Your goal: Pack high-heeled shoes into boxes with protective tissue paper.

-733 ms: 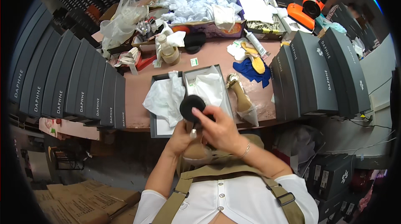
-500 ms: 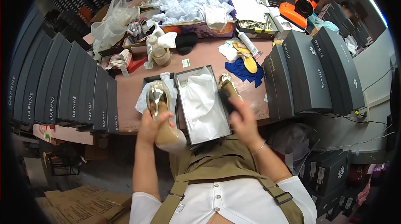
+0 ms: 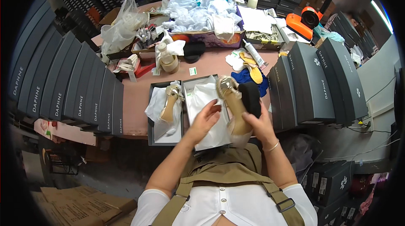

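A beige high-heeled sandal (image 3: 233, 107) is held over the open shoe box (image 3: 206, 114) by the right hand (image 3: 258, 121), fingers closed around it with a black cloth (image 3: 252, 98). The left hand (image 3: 205, 118) is spread open on the box's white tissue paper (image 3: 202, 99).

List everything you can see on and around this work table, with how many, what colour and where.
open shoe box: one, grey, paper-lined, table front
box lid: one, grey, left of the box
beige shoe: one, in both hands above the box
second beige shoe: one, on paper in the lid
black pad: one, behind the held shoe
closed shoe boxes: many, dark grey, rows left and right
crumpled tissue paper: heap, white, far side
blue cloth: one, right of the box
glue tube: one, white
orange device: one, far right
left hand: on the box paper
right hand: holding the shoe
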Available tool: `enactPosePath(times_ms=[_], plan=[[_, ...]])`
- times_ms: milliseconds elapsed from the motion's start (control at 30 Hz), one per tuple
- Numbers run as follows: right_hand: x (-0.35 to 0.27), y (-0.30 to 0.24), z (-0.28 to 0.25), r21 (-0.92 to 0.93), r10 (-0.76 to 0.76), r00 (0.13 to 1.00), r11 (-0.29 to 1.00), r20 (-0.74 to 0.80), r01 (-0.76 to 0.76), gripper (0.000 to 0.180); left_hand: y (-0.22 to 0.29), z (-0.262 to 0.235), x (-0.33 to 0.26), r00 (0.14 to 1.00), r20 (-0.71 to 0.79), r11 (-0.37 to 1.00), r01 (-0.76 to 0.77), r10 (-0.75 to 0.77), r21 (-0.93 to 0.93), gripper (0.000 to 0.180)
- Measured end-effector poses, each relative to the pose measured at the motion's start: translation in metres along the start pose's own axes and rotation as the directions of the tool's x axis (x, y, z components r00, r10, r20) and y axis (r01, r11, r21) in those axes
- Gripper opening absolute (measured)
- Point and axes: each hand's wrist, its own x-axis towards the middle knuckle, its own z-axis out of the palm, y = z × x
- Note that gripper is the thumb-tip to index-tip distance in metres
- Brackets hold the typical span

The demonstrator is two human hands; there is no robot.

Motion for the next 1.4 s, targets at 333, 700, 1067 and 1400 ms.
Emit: enactPosePath(times_ms=[333,700,1067,1400], plan=[[-0.015,-0.053,0.010,-0.555,-0.618,0.746,0.540,0.249,0.633,0.046,0.046,0.015,-0.035,0.989,0.100,0.911,0.137,-0.106,-0.389,0.043],[-0.026,-0.040,0.034,-0.608,-0.572,0.741,0.463,0.351,0.645,0.048,0.050,-0.027,-0.063,0.970,-0.002,0.969,0.241,-0.241,-0.057,0.025],[0.079,0.029,-0.056,-0.915,-0.367,0.860,0.056,0.354,0.400,0.052,0.081,-0.040,-0.075,0.932,-0.035,0.731,0.305,-0.360,0.610,0.022],[0.008,0.006,0.021,-0.481,0.374,0.375,0.841,0.848,0.248,0.082,0.102,0.019,-0.034,0.682,0.722,-0.252,-0.723,-0.112,0.643,0.018]])
